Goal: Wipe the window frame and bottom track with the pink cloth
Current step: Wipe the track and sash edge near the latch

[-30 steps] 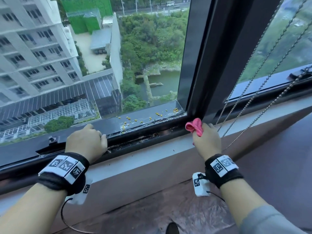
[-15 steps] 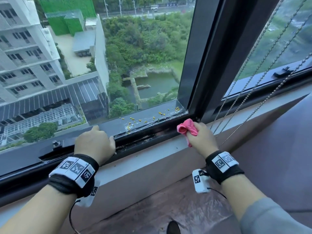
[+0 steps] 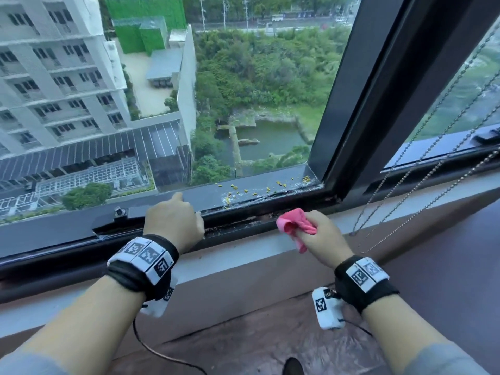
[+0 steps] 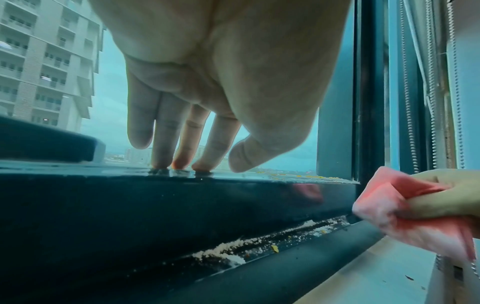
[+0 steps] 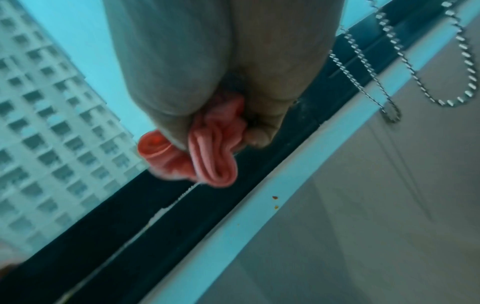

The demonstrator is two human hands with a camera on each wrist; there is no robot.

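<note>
My right hand (image 3: 319,234) grips the bunched pink cloth (image 3: 293,226) (image 5: 207,156) (image 4: 405,209) against the dark bottom track (image 3: 243,224), left of the frame's corner. White crumbs and dirt lie in the track (image 4: 259,242). My left hand (image 3: 173,220) rests on the open sash's bottom rail (image 3: 81,226), its straight fingertips (image 4: 182,162) pressing on the rail's top. Yellow specks (image 3: 243,189) dot the outer ledge. The dark upright frame (image 3: 359,104) rises at the right.
Beaded blind chains (image 3: 422,169) (image 5: 389,67) hang right of my right hand, down to the pale sill (image 3: 243,263). A small sash stay and knob (image 3: 119,212) sit left of my left hand. A dark brown surface (image 3: 433,280) lies below the sill.
My right hand has slid the pink cloth leftward along the track, away from the frame's corner. The left hand stays on the sash rail.
</note>
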